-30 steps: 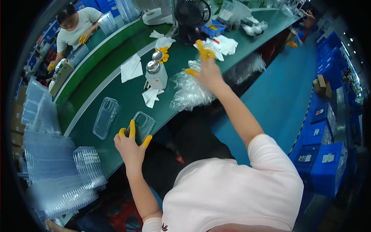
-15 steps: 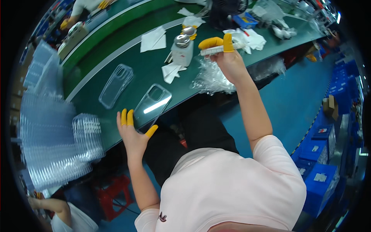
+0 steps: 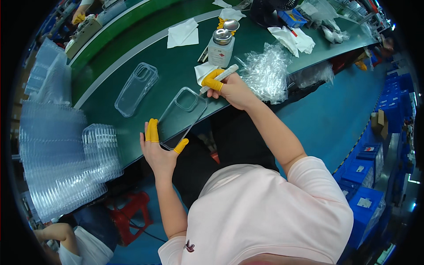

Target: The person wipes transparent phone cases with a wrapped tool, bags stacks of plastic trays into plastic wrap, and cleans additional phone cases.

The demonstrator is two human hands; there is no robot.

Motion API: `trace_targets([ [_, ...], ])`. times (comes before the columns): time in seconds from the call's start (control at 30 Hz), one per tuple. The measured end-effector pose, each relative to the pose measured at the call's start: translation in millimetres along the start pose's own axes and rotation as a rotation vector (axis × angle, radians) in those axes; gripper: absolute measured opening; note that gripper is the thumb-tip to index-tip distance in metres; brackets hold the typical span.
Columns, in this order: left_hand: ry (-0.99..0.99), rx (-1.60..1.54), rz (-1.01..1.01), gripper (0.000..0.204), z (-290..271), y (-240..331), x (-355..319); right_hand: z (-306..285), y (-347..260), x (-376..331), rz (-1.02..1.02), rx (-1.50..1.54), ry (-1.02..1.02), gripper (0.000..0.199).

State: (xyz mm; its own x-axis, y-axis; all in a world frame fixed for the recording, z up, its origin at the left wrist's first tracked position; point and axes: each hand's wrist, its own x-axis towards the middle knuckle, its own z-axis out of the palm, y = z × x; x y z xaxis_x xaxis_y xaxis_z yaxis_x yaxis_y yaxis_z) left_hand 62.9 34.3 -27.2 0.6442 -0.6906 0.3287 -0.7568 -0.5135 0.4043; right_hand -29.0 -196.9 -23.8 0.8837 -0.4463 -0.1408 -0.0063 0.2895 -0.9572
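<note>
My left hand point(image 3: 161, 154), with yellow finger cots on the thumb and some fingers, grips the lower end of a clear phone case point(image 3: 176, 118) at the table's near edge. The case's camera opening is at its far end. Yellow cots also cover fingers of my right hand point(image 3: 232, 90), which is closed around a white pen-like tool point(image 3: 227, 73). Its tip points at the case's upper right corner; whether it touches, I cannot tell. Another clear phone case point(image 3: 137, 90) lies on the green table point(image 3: 128, 141) to the left.
Stacked clear trays point(image 3: 53, 154) stand at the left. Behind my right hand are a white pump bottle point(image 3: 220, 54), white wipes point(image 3: 183, 33) and a heap of clear film point(image 3: 267, 73). A dark fan point(image 3: 267, 15) and a blue bin point(image 3: 292, 18) stand farther back.
My right hand has come down and left with the white tool, from beside the pump bottle to the phone case's corner. My left hand and the case have shifted slightly right.
</note>
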Motion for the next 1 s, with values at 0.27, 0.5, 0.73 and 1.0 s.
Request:
trace_targets([
  [0.27,0.008,0.006,0.014,0.073,1.5,0.2,0.8,0.8,-1.1,-1.6,-0.024,0.024,0.009,0.019],
  [0.5,0.036,0.001,0.029,0.074,2.8,0.1,-0.5,-0.9,1.7,-1.7,-0.026,0.027,0.013,0.019],
  [0.73,0.033,0.001,0.030,0.074,2.6,1.1,0.1,-0.2,0.0,-1.6,-0.009,0.032,0.003,0.018],
  [1.0,0.049,0.004,0.023,0.075,3.5,1.6,-0.5,-0.3,-0.7,-1.9,-0.004,0.029,-0.006,0.019],
])
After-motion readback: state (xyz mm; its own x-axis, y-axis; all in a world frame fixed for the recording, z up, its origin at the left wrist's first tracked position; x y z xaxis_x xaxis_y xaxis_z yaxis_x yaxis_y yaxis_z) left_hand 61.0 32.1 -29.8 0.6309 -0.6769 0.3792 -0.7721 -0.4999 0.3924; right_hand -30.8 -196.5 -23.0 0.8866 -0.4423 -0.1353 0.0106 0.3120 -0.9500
